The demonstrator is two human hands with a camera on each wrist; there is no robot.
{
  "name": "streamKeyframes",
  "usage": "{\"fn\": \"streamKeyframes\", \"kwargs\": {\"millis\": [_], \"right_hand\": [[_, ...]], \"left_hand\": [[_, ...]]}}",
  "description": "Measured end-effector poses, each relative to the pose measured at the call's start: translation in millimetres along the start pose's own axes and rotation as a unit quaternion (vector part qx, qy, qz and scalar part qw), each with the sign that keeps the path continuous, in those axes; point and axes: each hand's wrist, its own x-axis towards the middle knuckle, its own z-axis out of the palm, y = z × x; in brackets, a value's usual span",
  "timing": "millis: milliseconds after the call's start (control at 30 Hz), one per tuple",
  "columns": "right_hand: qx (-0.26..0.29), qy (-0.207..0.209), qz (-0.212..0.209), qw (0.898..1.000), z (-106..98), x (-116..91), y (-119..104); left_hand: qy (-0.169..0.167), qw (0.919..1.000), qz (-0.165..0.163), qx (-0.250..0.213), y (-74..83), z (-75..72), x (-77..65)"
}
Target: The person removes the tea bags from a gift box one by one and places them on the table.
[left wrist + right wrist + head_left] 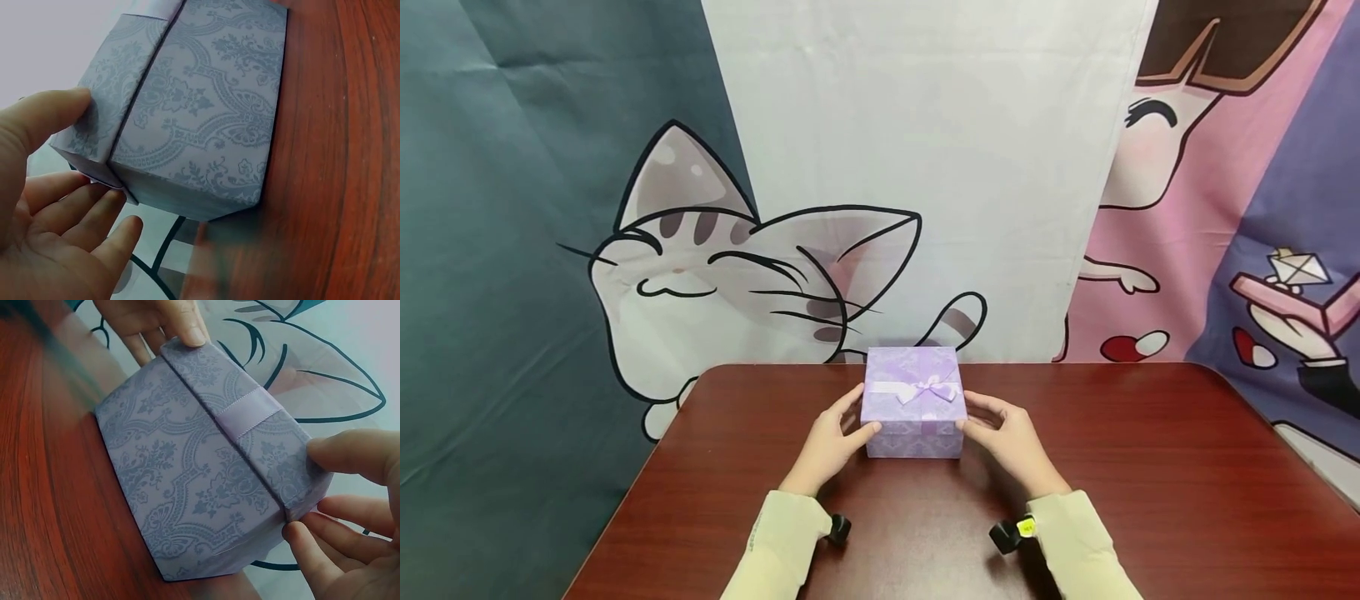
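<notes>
Left hand (pixel 829 440) and right hand (pixel 1013 440) pinch the lid (pixel 891 371) at opposite sides of the purple box (pixel 914 445), with the table (pixel 1150 475) beneath it.

Left grip (pixel 825 444) and right grip (pixel 1017 440) hold a lilac box (pixel 913 408); a cat-printed backdrop (pixel 940 150) hangs behind the table (pixel 925 525).

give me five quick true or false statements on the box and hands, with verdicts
1. The left hand and right hand are on opposite sides of the box. True.
2. The lid is off. False: it is on the box.
3. A pale bow sits on top of the lid. True.
4. The right thumb touches nothing. False: it touches the lid's front.
5. A cat is drawn on the cloth behind the hands. True.
</notes>
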Motion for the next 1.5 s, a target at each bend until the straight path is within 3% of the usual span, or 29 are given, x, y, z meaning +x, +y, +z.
{"fn": "streamKeyframes", "kwargs": {"millis": [167,367,700,1033,1233,1500], "right_hand": [[0.019,0.001,0.009,1.000,-0.8,-0.8,-2.1],[0.035,0.003,0.002,0.999,-0.5,-0.5,-7.8],[0.039,0.025,-0.003,0.999,0.6,-0.2,-19.7],[0.053,0.046,-0.056,0.996,3.7,-4.8,-35.4],[0.042,0.063,-0.064,0.995,6.3,-9.8,-44.4],[0.106,0.068,-0.090,0.988,22.0,-17.3,-51.8]], "left_hand": [[0.001,0.9996,0.005,-0.028,0.1,1.4,0.0],[0.009,0.9995,0.014,-0.026,4.5,0.9,1.3],[0.053,0.9969,0.048,-0.031,14.2,4.6,4.1],[0.077,0.9924,0.070,-0.065,29.3,4.2,-0.5],[0.083,0.9905,0.079,-0.076,38.1,-1.0,-5.1],[0.127,0.9809,0.088,-0.118,43.5,-4.6,-7.0]]}}
